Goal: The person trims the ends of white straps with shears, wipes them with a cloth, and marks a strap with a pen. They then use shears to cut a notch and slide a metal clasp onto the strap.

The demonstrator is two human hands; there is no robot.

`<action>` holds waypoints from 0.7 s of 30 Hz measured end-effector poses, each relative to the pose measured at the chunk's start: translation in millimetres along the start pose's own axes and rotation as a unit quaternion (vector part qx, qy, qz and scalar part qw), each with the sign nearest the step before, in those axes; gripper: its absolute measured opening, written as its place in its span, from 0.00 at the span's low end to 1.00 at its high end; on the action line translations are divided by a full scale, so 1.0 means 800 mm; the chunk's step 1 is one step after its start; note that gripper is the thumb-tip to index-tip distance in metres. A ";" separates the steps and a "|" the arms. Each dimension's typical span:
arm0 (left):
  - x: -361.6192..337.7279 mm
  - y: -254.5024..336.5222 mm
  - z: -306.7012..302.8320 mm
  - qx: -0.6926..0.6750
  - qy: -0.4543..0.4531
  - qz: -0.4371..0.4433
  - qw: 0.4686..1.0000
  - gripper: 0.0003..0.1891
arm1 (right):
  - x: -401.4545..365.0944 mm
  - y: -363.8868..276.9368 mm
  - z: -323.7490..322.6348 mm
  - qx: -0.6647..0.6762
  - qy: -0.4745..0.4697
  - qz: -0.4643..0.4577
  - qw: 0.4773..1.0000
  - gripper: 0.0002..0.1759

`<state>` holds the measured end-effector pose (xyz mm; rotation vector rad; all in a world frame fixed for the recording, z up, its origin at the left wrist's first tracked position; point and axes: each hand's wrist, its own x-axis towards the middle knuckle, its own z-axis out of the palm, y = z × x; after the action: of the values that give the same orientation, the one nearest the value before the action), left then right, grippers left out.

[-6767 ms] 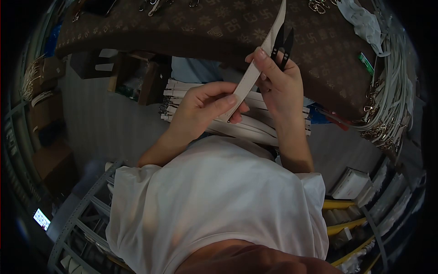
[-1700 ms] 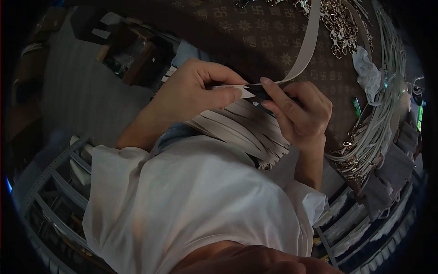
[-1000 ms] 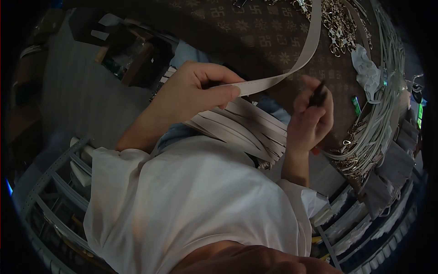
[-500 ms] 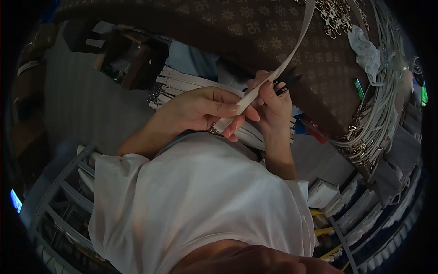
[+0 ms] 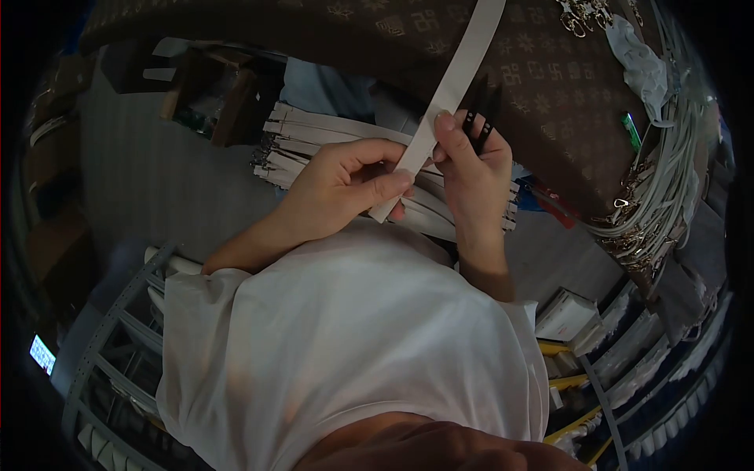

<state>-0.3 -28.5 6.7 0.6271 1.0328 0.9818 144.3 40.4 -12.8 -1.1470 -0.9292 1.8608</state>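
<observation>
A flat off-white strap (image 5: 452, 86) runs from in front of my chest up across the patterned brown cloth. My left hand (image 5: 338, 184) pinches it near its lower end, thumb on top. My right hand (image 5: 479, 169) grips the strap a little higher up, its thumb pressed on the face. That same hand also carries a black tool (image 5: 481, 118) with two pointed prongs and small silver dots, sticking up past the fingers. Beneath my hands lies a bundle of similar pale straps (image 5: 302, 129), with metal hardware at the left ends.
The brown cloth (image 5: 550, 102) covers the surface ahead. On its right are gold-coloured clasps (image 5: 581, 20), a crumpled white plastic bag (image 5: 636, 59), a green object (image 5: 631, 132) and a hanging mass of pale cords (image 5: 656, 204). An open box (image 5: 208, 94) stands left; metal racks (image 5: 118, 314) flank me.
The strap has turned its broad face toward me and stands straighter. My left fingers have drawn back under it, and the black tool shows more clearly above my right hand.
</observation>
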 end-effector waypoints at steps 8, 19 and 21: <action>0.000 0.014 -0.002 -0.002 0.038 -0.024 0.999 0.10 | -0.010 -0.010 -0.025 -0.228 0.023 -0.263 0.937 0.12; 0.001 0.007 -0.002 0.033 0.041 0.048 0.997 0.06 | -0.032 -0.018 -0.035 -0.505 -0.055 -0.413 0.756 0.20; 0.001 0.007 -0.002 0.039 0.044 0.051 0.997 0.06 | -0.032 -0.017 -0.035 -0.507 -0.053 -0.415 0.754 0.20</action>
<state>-3.9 -25.4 10.3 0.7117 1.1294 1.0690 181.2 29.9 -0.6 -0.8811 -2.2087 0.6061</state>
